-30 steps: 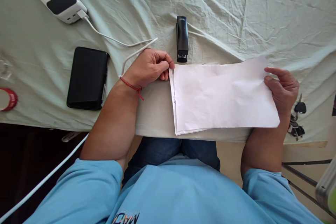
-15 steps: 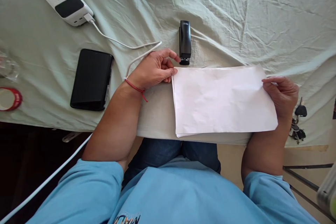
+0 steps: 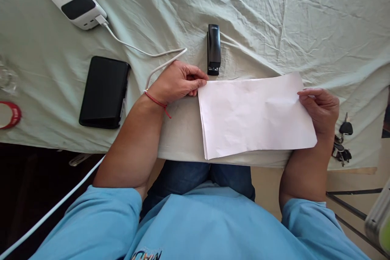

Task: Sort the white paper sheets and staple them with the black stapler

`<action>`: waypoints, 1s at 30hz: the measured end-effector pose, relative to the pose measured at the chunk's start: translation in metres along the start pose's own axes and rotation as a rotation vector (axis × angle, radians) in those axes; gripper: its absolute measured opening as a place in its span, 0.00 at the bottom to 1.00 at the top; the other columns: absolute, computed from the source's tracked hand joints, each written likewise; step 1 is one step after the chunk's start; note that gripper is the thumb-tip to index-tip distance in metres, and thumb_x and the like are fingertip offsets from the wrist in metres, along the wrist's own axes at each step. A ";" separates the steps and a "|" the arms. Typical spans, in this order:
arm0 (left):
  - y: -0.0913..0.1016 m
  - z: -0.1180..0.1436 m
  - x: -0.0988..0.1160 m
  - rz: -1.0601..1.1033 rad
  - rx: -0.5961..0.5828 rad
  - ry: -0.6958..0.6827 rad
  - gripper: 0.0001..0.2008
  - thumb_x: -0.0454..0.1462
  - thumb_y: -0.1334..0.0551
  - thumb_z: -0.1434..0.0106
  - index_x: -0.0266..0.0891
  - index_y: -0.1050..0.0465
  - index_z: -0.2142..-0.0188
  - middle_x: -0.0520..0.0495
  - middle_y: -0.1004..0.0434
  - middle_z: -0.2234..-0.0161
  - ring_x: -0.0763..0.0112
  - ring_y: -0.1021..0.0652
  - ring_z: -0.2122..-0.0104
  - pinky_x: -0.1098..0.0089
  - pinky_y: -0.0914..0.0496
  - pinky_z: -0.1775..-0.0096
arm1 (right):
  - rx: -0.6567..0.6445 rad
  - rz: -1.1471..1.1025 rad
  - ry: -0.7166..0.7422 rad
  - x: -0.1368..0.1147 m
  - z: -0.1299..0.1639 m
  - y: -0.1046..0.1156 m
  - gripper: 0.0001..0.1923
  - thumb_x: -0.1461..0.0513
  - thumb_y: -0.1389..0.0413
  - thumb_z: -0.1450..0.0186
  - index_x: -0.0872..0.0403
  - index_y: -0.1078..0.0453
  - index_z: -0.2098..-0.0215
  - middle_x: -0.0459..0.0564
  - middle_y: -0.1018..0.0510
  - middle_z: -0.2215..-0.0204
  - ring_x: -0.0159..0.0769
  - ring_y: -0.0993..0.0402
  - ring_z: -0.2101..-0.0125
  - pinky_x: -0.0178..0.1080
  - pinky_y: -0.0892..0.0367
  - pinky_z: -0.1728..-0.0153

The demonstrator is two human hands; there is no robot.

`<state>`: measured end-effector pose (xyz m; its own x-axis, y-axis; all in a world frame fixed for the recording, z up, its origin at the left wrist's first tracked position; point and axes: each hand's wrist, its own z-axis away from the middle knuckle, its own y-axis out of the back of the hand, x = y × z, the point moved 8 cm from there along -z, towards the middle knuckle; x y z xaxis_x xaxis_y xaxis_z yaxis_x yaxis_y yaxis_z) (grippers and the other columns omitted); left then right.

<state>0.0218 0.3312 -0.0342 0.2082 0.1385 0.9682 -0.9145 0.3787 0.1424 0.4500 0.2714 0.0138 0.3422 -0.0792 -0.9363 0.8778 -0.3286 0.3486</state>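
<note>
White sheets of paper (image 3: 256, 118) lie in front of me, a few layers showing along their left edge. My left hand (image 3: 184, 80) pinches their top left corner between thumb and fingers. At the right edge, near the upper corner, my right hand (image 3: 321, 105) grips the sheets, thumb and fingertips together. Just beyond the paper's top edge, close to my left fingertips, a black stapler (image 3: 213, 48) lies on the cloth with its front end toward me. My left fingers are apart from it.
A pale green cloth (image 3: 250, 16) covers the table. To the left lie a black tablet-like device (image 3: 105, 91), a white power bank (image 3: 82, 8) with a white cable (image 3: 131, 45), and a red tape roll (image 3: 15, 114). Keys (image 3: 344, 130) lie beyond my right hand.
My right hand has moved slightly left with the paper's right edge. My left index finger has drawn back from the stapler to the paper's corner.
</note>
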 end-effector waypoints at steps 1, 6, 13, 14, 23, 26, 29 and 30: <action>0.000 0.000 0.000 -0.001 0.000 0.001 0.06 0.33 0.22 0.36 0.38 0.09 0.58 0.51 0.21 0.77 0.72 0.25 0.78 0.71 0.29 0.75 | -0.001 0.007 0.010 0.000 0.000 0.000 0.10 0.52 0.20 0.48 0.44 0.11 0.72 0.47 0.14 0.68 0.35 0.27 0.68 0.40 0.39 0.67; -0.001 -0.001 -0.001 -0.016 -0.006 0.004 0.07 0.33 0.21 0.37 0.38 0.08 0.58 0.50 0.20 0.75 0.72 0.25 0.78 0.71 0.30 0.74 | -0.018 0.039 0.037 -0.001 0.000 -0.002 0.11 0.50 0.20 0.47 0.45 0.12 0.72 0.47 0.15 0.69 0.34 0.28 0.68 0.39 0.40 0.68; -0.001 -0.001 0.002 0.011 -0.001 -0.036 0.04 0.34 0.21 0.37 0.39 0.10 0.62 0.52 0.23 0.78 0.76 0.28 0.80 0.74 0.35 0.77 | -0.085 0.087 0.014 0.021 -0.012 0.001 0.29 0.55 0.20 0.47 0.46 0.11 0.47 0.42 0.16 0.70 0.31 0.30 0.71 0.37 0.34 0.69; -0.001 -0.001 0.002 0.008 0.006 -0.031 0.04 0.34 0.21 0.37 0.39 0.10 0.62 0.52 0.23 0.78 0.75 0.28 0.80 0.73 0.34 0.77 | -0.068 0.124 0.050 0.023 -0.016 0.005 0.33 0.56 0.21 0.48 0.46 0.12 0.43 0.44 0.13 0.65 0.32 0.26 0.67 0.38 0.30 0.65; 0.001 0.005 0.008 0.016 0.069 -0.066 0.04 0.35 0.22 0.36 0.41 0.09 0.60 0.50 0.18 0.72 0.73 0.27 0.77 0.69 0.33 0.74 | 0.012 0.300 0.118 0.033 -0.020 0.017 0.34 0.48 0.27 0.36 0.48 0.20 0.34 0.51 0.07 0.52 0.40 0.13 0.55 0.44 0.20 0.52; 0.002 0.007 0.015 0.011 0.094 -0.148 0.04 0.37 0.21 0.36 0.41 0.08 0.61 0.48 0.15 0.68 0.70 0.23 0.72 0.68 0.29 0.69 | -0.043 0.130 0.031 0.037 -0.017 0.010 0.40 0.46 0.22 0.39 0.47 0.22 0.32 0.51 0.06 0.51 0.40 0.10 0.51 0.45 0.19 0.45; 0.003 0.008 0.019 0.029 0.113 -0.229 0.05 0.38 0.20 0.37 0.40 0.09 0.63 0.47 0.11 0.64 0.67 0.17 0.63 0.67 0.23 0.59 | -0.060 -0.027 -0.079 0.039 -0.015 0.007 0.47 0.45 0.16 0.47 0.45 0.20 0.33 0.47 0.06 0.59 0.40 0.10 0.58 0.43 0.17 0.50; 0.004 0.007 0.019 0.043 0.119 -0.253 0.06 0.38 0.20 0.38 0.39 0.10 0.63 0.47 0.11 0.63 0.67 0.17 0.62 0.67 0.22 0.58 | -0.084 -0.070 -0.119 0.039 -0.013 0.004 0.47 0.46 0.15 0.50 0.44 0.18 0.35 0.46 0.07 0.62 0.40 0.11 0.62 0.42 0.17 0.55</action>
<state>0.0197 0.3285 -0.0136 0.0883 -0.0862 0.9924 -0.9581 0.2653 0.1083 0.4718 0.2790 -0.0210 0.2414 -0.1716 -0.9551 0.9246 -0.2581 0.2801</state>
